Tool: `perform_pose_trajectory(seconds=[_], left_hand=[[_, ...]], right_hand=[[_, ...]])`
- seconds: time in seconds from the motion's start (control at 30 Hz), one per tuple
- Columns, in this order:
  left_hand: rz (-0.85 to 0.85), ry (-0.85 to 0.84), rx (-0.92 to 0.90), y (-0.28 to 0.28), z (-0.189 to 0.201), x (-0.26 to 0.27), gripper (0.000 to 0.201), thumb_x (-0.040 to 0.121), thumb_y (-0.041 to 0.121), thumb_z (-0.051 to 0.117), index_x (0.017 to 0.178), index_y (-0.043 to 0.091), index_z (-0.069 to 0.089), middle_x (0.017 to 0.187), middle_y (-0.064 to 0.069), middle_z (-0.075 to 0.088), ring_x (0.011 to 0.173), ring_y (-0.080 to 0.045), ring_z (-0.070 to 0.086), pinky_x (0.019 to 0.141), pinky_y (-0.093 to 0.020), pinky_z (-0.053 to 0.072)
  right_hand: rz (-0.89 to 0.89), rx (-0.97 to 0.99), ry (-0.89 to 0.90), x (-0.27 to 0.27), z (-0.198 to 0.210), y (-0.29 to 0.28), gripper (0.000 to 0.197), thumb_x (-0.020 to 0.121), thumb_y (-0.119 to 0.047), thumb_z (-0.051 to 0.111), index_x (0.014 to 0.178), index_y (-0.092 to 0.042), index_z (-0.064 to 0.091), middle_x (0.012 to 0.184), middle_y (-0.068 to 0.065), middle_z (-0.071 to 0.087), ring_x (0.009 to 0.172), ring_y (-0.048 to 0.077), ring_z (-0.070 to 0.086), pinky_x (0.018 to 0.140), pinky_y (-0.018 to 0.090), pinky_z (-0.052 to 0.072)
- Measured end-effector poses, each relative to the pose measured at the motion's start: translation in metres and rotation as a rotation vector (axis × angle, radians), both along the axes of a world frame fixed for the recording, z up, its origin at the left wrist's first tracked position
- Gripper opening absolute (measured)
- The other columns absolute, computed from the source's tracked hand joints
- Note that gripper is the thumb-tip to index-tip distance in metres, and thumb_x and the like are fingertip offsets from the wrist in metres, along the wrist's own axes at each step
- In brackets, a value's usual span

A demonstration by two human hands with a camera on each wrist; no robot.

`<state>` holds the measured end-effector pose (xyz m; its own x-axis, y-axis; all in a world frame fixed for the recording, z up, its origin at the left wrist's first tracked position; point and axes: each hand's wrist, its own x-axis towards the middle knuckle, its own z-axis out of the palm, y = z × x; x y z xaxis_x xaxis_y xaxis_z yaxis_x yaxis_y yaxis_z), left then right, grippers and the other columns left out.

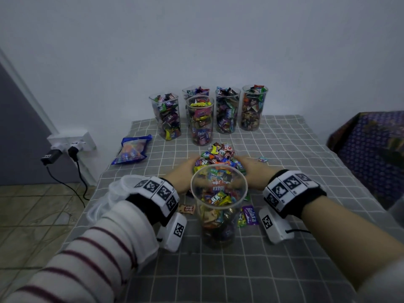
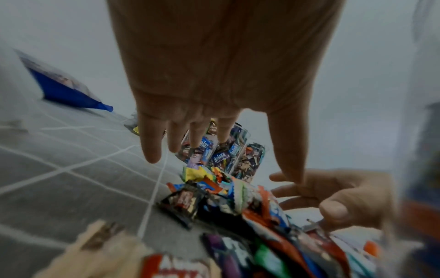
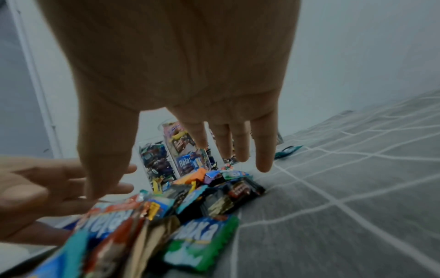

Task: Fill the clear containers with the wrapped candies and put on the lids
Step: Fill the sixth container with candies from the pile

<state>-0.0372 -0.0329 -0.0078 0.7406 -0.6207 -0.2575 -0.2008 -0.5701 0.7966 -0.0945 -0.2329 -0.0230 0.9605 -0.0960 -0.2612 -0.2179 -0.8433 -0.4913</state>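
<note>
A clear container [image 1: 218, 217], partly filled with wrapped candies, stands upright near me on the checked tablecloth. Just beyond it lies a pile of wrapped candies [image 1: 218, 157]. My left hand [image 1: 185, 171] lies against the pile's left side and my right hand [image 1: 249, 169] against its right side. In the left wrist view the left fingers [image 2: 152, 146] are straight above the pile [image 2: 226, 197]. The right fingers [image 3: 264, 150] are also extended over the candies [image 3: 202, 197]. Neither hand grips anything. Several filled lidless containers [image 1: 200, 121] stand at the back.
A blue candy bag [image 1: 131, 149] lies at back left. Clear plastic lids [image 1: 111, 193] sit stacked at the table's left edge, partly behind my left wrist. Loose candies [image 1: 249, 215] lie beside the near container, and one [image 1: 263, 159] to the pile's right. A patterned cloth [image 1: 371, 145] is at right.
</note>
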Motion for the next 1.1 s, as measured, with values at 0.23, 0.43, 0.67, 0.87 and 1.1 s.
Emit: perform_pose_trajectory(seconds=[0.23, 0.43, 0.67, 0.87, 1.1], left_hand=[[-0.134, -0.18, 0.423, -0.023, -0.016, 0.029, 0.119, 0.067, 0.043, 0.081, 0.152, 0.025, -0.001, 0.153, -0.012, 0.02, 0.136, -0.03, 0.033, 0.108, -0.049, 0.034], [-0.205, -0.217, 0.528, -0.029, -0.015, 0.032, 0.079, 0.091, 0.035, 0.06, 0.152, 0.021, 0.011, 0.158, -0.009, 0.015, 0.142, -0.025, 0.024, 0.112, -0.035, 0.027], [-0.12, -0.372, 0.422, -0.024, -0.013, 0.026, 0.018, 0.089, 0.022, 0.062, 0.105, 0.021, 0.069, 0.103, -0.008, 0.067, 0.098, -0.026, 0.062, 0.079, -0.032, 0.047], [-0.028, -0.415, 0.388, -0.021, -0.011, 0.023, 0.021, 0.086, 0.015, 0.063, 0.105, 0.014, 0.071, 0.102, -0.011, 0.068, 0.099, -0.028, 0.061, 0.083, -0.034, 0.05], [0.087, -0.397, 0.32, -0.013, -0.007, 0.019, 0.017, 0.086, 0.024, 0.062, 0.09, 0.01, 0.072, 0.087, -0.014, 0.068, 0.086, -0.028, 0.063, 0.071, -0.032, 0.049]], right_hand=[[0.104, -0.18, 0.124, 0.022, -0.006, 0.002, 0.111, 0.07, -0.06, 0.07, 0.151, -0.023, 0.002, 0.156, 0.006, 0.016, 0.137, 0.029, 0.03, 0.111, 0.042, 0.03], [0.2, -0.352, 0.122, 0.032, -0.004, 0.011, 0.088, 0.079, -0.058, 0.061, 0.149, -0.031, 0.016, 0.147, 0.009, 0.035, 0.131, 0.029, 0.039, 0.105, 0.045, 0.038], [0.214, -0.42, 0.041, 0.027, 0.0, 0.016, 0.037, 0.09, -0.044, 0.053, 0.12, -0.023, 0.061, 0.117, 0.008, 0.059, 0.106, 0.027, 0.057, 0.092, 0.04, 0.049], [0.123, -0.324, -0.018, 0.022, 0.001, 0.015, 0.031, 0.093, -0.034, 0.053, 0.111, -0.011, 0.064, 0.109, 0.009, 0.062, 0.101, 0.029, 0.058, 0.08, 0.034, 0.048], [0.007, -0.204, -0.104, 0.01, 0.007, 0.015, 0.028, 0.096, -0.028, 0.05, 0.11, -0.009, 0.064, 0.108, 0.013, 0.063, 0.104, 0.03, 0.057, 0.077, 0.03, 0.043]])
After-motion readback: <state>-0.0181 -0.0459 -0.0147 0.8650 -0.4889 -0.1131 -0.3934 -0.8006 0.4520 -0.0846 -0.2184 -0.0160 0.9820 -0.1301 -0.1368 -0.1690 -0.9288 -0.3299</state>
